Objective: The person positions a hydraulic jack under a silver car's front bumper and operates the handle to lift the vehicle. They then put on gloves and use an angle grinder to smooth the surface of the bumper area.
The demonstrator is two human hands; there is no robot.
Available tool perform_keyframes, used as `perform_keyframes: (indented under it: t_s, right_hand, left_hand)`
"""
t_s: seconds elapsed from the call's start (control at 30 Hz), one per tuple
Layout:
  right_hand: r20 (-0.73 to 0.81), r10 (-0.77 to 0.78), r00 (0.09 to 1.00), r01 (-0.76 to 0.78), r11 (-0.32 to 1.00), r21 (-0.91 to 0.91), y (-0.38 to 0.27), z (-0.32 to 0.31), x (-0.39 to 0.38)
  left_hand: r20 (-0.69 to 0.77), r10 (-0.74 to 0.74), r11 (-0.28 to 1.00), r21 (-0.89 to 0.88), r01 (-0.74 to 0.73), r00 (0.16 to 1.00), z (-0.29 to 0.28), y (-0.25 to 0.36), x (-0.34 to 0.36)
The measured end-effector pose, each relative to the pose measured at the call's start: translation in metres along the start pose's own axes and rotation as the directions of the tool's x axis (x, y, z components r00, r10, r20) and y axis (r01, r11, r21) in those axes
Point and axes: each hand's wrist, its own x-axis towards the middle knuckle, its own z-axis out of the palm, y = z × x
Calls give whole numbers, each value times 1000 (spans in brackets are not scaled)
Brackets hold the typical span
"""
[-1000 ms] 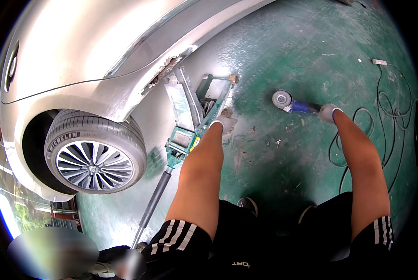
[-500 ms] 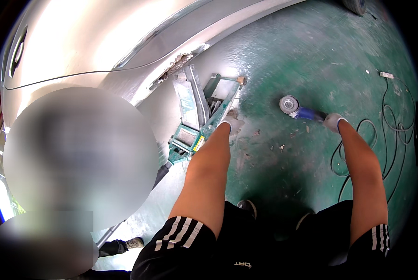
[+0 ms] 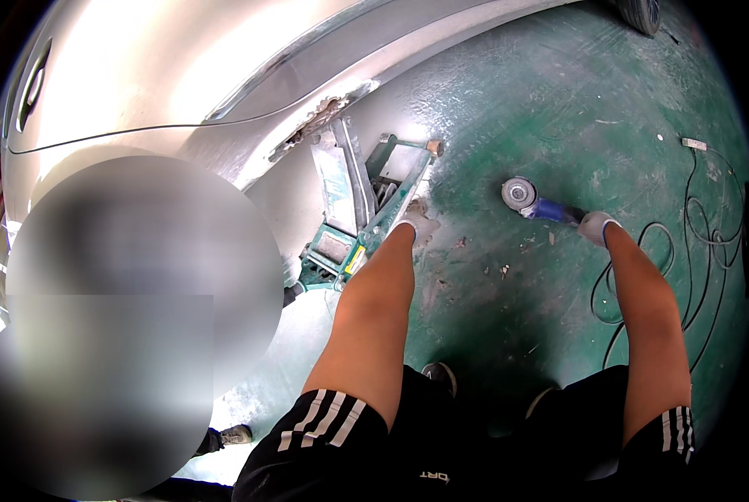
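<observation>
My right hand (image 3: 595, 227), in a pale work glove, is closed around the rear of a blue angle grinder (image 3: 550, 209). The grinder's round disc (image 3: 519, 193) points left, over the green floor. My left hand (image 3: 421, 227), gloved too, is beside the green floor jack (image 3: 374, 222); its fingers blend with a dirty brown patch, and I cannot tell whether they hold anything. Beyond the jack is a silver car (image 3: 249, 58), whose lower sill has a ragged, rusted-through patch (image 3: 324, 117).
A dark power cable (image 3: 684, 289) lies in loops on the right, with a white socket block (image 3: 693, 144) near it. A tyre (image 3: 641, 15) shows at the top right. On the left a blurred area covers much of the view; a person's shoe (image 3: 236, 435) shows below it.
My hands and the grinder stay nearly where they were, with a slight shift of the view. At lower left, the blurred area has spread, and the jack's long handle is mostly out of sight.
</observation>
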Motion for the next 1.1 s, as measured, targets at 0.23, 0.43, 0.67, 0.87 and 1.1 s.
perform_keyframes:
  t_s: [0.23,0.43,0.67,0.87,1.1]
  right_hand:
    - [-79,-54,995,38,982,-186,-11,-4,-16]
    - [-54,-56,997,41,972,-233,-4,1,3]
    - [-143,-32,989,17,994,-107,-13,6,19]
    - [-104,52,993,-53,999,-6,5,-4,-11]
    - [-208,58,976,-50,998,43,8,-5,-31]
  left_hand:
    - [-107,122,990,-53,-128,987,10,2,-1]
    - [-82,147,988,-25,-149,986,15,-15,32]
    - [314,125,922,-387,6,941,-49,-86,100]
    - [-16,7,978,-207,-10,1000,3,-9,4]
    - [91,-19,960,-276,44,996,0,-13,17]
